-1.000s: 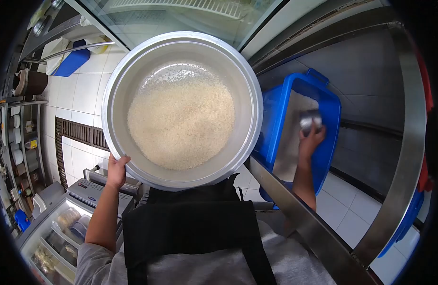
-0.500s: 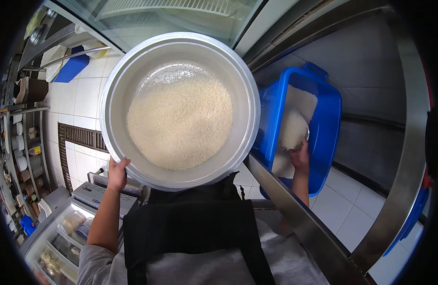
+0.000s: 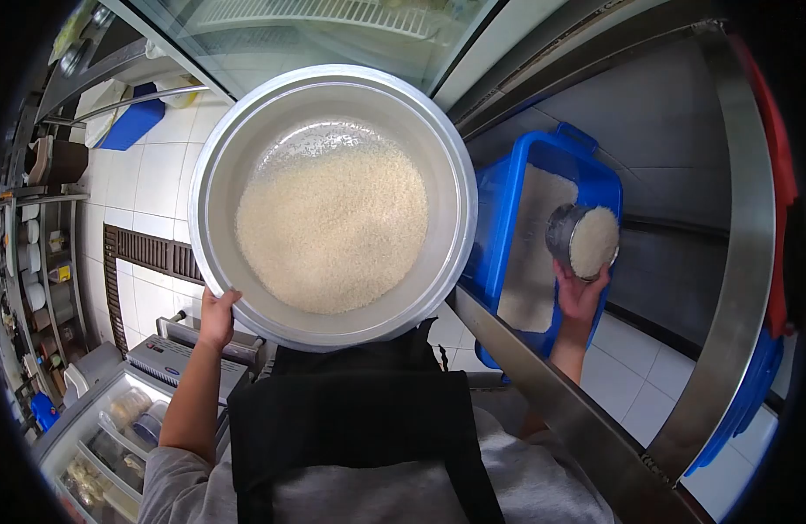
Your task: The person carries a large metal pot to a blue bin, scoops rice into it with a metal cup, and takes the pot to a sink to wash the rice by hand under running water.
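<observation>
Aluminium pot (image 3: 333, 87) half full of rice (image 3: 331, 229) sits in our left hand (image 3: 216, 316), fingers gripping its near rim, beside the blue bin (image 3: 501, 229) over which our right hand (image 3: 579, 295) clasps a rice-heaped metal cup (image 3: 582, 241).

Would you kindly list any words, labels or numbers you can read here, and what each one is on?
None can be read.
Blue badge on the grey machine below the rice pot: too blurred to read.
Jars on the left shelves: labels too small to read.
Blue tub, metal cup: no text.
</observation>
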A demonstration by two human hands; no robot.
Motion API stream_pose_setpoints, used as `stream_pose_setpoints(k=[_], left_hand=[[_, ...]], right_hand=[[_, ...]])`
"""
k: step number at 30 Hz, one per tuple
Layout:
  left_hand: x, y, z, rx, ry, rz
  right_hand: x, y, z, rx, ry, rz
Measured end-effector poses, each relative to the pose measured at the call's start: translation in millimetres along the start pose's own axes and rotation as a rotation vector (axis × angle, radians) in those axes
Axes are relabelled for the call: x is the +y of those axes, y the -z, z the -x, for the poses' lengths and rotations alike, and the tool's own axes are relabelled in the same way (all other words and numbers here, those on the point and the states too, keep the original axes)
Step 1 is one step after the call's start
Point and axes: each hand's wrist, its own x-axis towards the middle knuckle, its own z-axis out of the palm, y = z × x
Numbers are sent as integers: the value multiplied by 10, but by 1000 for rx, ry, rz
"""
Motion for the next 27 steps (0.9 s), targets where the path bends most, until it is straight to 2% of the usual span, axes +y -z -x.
stream_pose_setpoints(k=[2, 3, 5, 7, 8, 10, 13, 17, 19, 21, 22, 24, 26, 27], left_hand=[[-4, -9, 0, -14, -14, -2], [-19, 9, -8, -19, -10, 3], [-40, 20, -21, -27, -7, 8], [-44, 23, -25, -19, -7, 1], [-34, 13, -22, -18, -7, 0], [-6, -15, -1, -8, -2, -5], [14, -31, 13, -16, -3, -7], [5, -27, 7, -17, -7, 11], [-13, -24, 6, 7, 3, 30], [-33, 0, -17, -4, -3, 28], [-49, 13, -21, -19, -11, 20], [-77, 42, -29, -12, -4, 16], [-86, 54, -40, -13, 0, 13], [-89, 53, -45, -23, -7, 19]], right_hand=[[-60, -411, 136, -115, 203, 118], [-71, -600, 201, -111, 204, 118], [-68, -997, 364, -221, 499, 464], [-19, -1481, 651, -409, 1119, 1006], [-26, -1652, 675, -539, 1362, 1070], [64, -1854, 796, -641, 1537, 1039], [27, -1933, 1106, -719, 1427, 1007], [-335, -1456, 768, -8, 2071, 1464], [-334, -1343, 740, 201, 2214, 1557], [-289, -1196, 829, -58, 1580, 1271], [-275, -1076, 870, -64, 1580, 1270], [-266, -704, 990, 19, 1095, 1919], [-263, -91, 1182, 40, -51, 2160], [-189, 15, 1384, -181, 44, 2075]])
